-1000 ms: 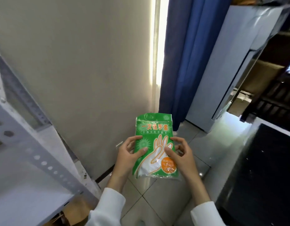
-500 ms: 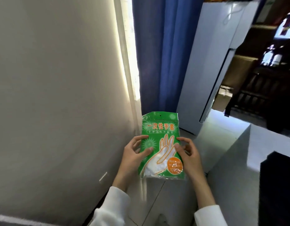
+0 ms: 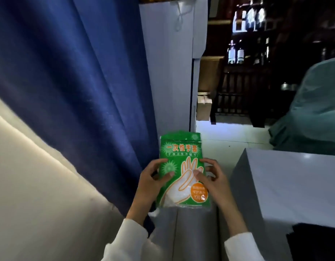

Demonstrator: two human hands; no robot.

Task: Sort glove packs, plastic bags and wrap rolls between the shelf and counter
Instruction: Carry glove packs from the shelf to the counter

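Flanking the glove pack [image 3: 182, 172]: curtain [image 3: 72, 91], counter [image 3: 287, 185].

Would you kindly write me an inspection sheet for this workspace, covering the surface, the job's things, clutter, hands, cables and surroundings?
Surface: grey counter at right, its visible top bare; a dark object at its near corner.
Job's things: one green glove pack, held upright in the air; no bags or wrap rolls seen.
Clutter: cardboard boxes on the floor beyond the white cabinet.
Hands: left hand and right hand each pinch a side of the pack, thumbs on its front.
Cables: a thin white cord hangs on the cabinet.
Surroundings: blue curtain, dim shelving, a teal-covered shape.
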